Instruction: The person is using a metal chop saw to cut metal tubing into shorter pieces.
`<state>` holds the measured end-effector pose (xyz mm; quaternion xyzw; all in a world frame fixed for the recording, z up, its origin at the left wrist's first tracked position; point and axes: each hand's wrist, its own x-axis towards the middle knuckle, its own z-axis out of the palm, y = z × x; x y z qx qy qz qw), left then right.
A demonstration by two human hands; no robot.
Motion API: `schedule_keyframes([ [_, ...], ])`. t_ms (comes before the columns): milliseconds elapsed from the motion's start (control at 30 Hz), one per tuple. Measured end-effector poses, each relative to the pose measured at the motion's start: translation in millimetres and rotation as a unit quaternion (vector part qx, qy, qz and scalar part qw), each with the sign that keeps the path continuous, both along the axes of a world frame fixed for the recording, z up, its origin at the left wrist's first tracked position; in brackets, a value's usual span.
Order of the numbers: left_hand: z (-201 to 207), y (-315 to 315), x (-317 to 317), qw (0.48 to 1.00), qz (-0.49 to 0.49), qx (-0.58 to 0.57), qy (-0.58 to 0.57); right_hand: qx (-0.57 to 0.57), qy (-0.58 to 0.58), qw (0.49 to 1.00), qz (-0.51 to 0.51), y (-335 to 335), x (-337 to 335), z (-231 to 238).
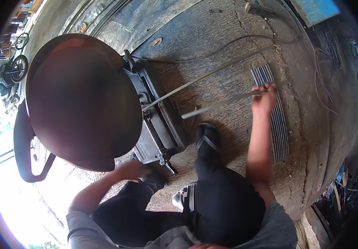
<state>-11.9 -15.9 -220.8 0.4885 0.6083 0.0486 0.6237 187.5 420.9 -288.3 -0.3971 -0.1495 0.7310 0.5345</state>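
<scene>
My right hand (264, 98) is closed around a thin grey metal rod (218, 106), whose left end points at the base of a cut-off saw (83, 103). Under that hand lies a row of several short metal rods (280, 128), side by side on the floor. A second long rod (204, 77) runs into the vise (147, 106) of the saw, where its end is partly hidden by the big round guard. My left hand (134, 170) is low beside the saw's base, near the vise crank (162, 157), fingers loosely stretched and apparently holding nothing.
A dark cable (212, 56) curves across the rough concrete floor behind the rods. Long metal bars (98, 20) lie at the far left. My sandalled foot (208, 137) stands close to the saw's base. A blue panel (316, 11) is at the far right.
</scene>
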Motion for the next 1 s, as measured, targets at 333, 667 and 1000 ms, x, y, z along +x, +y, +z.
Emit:
schedule_keyframes([
  [333,-76,217,74,0.366,0.765,0.057,-0.528,-0.118,0.050,0.990,0.061,-14,-64,-49],
  [667,-131,242,47,0.212,0.869,0.068,-0.441,-0.106,-0.071,0.989,0.074,5,-94,-36],
  [1000,-157,248,34,0.212,0.855,0.063,-0.469,-0.096,-0.199,0.972,0.075,21,-86,-52],
])
